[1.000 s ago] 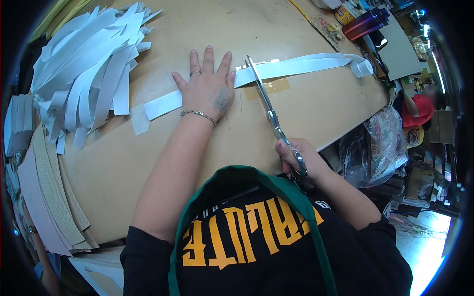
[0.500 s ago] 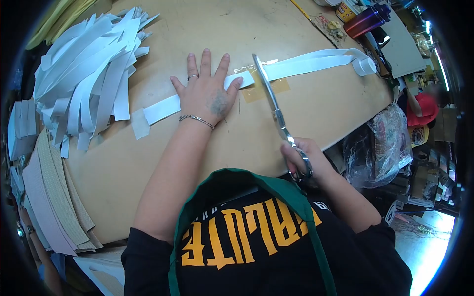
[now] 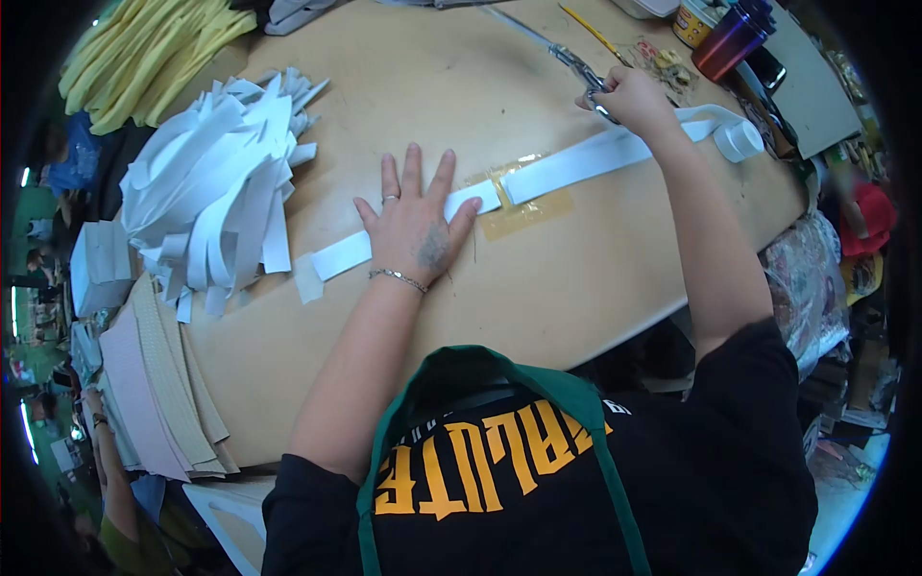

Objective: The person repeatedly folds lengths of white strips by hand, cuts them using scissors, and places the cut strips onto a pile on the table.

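My left hand lies flat with spread fingers on a short white strip, pressing it to the table. My right hand grips the handles of metal scissors, whose blades point away toward the far edge. A longer white strip runs right, under my right forearm, to a white roll. Its near end lies on brown tape stuck to the table, just apart from the short strip. Whitish tape lies at the short strip's left end.
A heap of cut white strips is at left, with yellow strips behind. Stacked sheets line the near left edge. A purple bottle, a yellow pencil and a phone are at far right. Other people are beyond the table.
My right hand has carried the scissors from beside the brown tape up and away toward the far right of the table. My left hand stays flat on the short strip. The view has shifted.
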The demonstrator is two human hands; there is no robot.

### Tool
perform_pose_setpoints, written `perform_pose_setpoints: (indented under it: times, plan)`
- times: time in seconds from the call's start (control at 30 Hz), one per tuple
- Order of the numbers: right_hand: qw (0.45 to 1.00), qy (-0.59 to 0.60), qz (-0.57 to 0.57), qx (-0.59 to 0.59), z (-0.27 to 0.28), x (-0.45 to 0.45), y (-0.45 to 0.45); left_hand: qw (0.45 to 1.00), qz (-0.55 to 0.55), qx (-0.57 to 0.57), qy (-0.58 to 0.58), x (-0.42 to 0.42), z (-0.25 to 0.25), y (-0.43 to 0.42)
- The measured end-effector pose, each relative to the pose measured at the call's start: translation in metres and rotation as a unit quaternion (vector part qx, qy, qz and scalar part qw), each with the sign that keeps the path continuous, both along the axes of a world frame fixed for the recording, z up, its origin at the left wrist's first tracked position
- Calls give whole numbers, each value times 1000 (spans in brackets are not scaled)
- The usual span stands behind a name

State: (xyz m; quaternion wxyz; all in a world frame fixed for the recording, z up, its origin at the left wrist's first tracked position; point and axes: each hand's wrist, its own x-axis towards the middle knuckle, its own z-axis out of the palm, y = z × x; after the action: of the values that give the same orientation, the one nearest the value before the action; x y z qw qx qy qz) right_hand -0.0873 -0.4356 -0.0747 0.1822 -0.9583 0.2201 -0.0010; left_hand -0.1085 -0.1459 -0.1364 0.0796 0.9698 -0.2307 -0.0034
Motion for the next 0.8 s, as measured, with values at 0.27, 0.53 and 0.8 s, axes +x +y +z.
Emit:
perform_pose_setpoints:
  times: [0.27,0.53,0.8]
  plan:
    - [964,-149,155,-155,-15,8,31,1000,3,26,9,0,1,-2]
    - [932,27,359,48,-27,-29,115,999,9,-36,13,3,-6,2]
    - [933,46,356,28,-7,-28,131,964,-100,-241,-45,-5,-8,32]
